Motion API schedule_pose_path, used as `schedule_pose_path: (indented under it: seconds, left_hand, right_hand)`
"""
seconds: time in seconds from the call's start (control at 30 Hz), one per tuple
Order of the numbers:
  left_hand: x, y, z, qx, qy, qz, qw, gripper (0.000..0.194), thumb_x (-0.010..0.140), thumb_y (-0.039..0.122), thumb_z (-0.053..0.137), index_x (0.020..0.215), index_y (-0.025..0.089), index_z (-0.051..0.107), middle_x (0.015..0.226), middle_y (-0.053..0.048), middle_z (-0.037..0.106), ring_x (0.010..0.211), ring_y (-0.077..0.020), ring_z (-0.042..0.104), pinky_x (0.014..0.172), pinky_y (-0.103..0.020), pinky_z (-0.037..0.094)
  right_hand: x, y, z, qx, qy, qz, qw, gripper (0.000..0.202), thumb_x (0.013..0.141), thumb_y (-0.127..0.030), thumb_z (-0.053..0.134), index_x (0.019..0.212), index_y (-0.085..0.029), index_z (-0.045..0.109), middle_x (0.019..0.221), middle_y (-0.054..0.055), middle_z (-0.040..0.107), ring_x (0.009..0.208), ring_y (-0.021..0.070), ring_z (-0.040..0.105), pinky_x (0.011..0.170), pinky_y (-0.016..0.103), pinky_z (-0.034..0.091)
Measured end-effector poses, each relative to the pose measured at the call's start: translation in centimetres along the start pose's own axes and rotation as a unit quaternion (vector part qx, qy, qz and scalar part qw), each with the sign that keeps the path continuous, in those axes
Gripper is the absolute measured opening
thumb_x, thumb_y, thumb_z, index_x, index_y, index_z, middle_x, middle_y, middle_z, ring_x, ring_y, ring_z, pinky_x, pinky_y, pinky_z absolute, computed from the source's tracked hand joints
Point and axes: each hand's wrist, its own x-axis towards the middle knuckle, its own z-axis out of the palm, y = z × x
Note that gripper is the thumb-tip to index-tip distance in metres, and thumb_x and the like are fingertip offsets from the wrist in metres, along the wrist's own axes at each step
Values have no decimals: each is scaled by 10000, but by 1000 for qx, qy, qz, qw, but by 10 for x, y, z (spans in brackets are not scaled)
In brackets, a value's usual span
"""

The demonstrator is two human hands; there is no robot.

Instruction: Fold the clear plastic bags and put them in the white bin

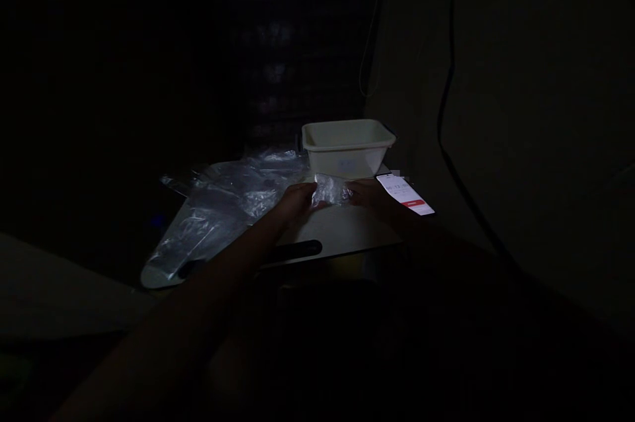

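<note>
Between my two hands is a crumpled clear plastic bag point(331, 190), held just above the pale table top. My left hand point(299, 200) is closed on its left edge. On the other edge, my right hand point(364, 192) grips the plastic, its fingers mostly lost in shadow. Several more clear plastic bags point(233, 194) lie loosely spread over the left half of the table, close to my left forearm. A cream plastic tub point(347, 161) stands right behind my hands; its inside bottom is hidden.
A lit phone point(405, 195) lies at the right edge of the small table point(342, 230). The table has a dark handle slot point(297, 249) near its front edge. A black cable point(446, 104) hangs along the wall at right. The room is very dark.
</note>
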Motion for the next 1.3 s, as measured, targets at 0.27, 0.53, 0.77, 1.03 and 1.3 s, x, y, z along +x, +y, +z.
schedule_pose_path:
  seconds: [0.27,0.53,0.77,1.03,1.3]
  left_hand:
    - [-3,0,1,27,10,-2,1000,56,650,96,527,598,87,543,583,-22,577,571,-95,552,642,-274,465]
    - [-1,0,-5,44,5,8,999,43,628,104,548,628,68,572,625,-50,602,594,-91,568,668,-241,454]
    - [3,-8,-11,100,11,24,995,79,561,130,608,629,94,589,563,-11,590,520,-66,534,556,-188,428]
    - [1,-5,-4,82,0,12,997,136,578,223,624,561,111,550,517,3,547,468,-65,494,505,-216,418]
    - [3,-7,-11,174,49,29,983,99,574,209,602,576,115,570,437,31,497,379,-41,414,410,-175,327]
  right_hand:
    - [-1,0,6,113,2,72,991,257,495,-358,667,629,-155,583,647,21,588,601,117,534,561,237,421]
    - [-7,-5,3,105,11,69,992,182,543,-341,625,602,-174,581,640,25,577,601,114,523,551,223,413]
    - [-13,-15,3,91,-5,53,994,175,506,-302,655,566,-159,573,621,18,552,604,114,505,549,226,401]
    - [-2,4,4,168,-20,66,983,249,515,-338,658,676,-159,596,613,-9,546,593,99,509,552,225,402]
    - [-3,0,5,143,-16,71,987,197,486,-306,666,577,-160,570,567,-13,535,550,94,498,529,217,410]
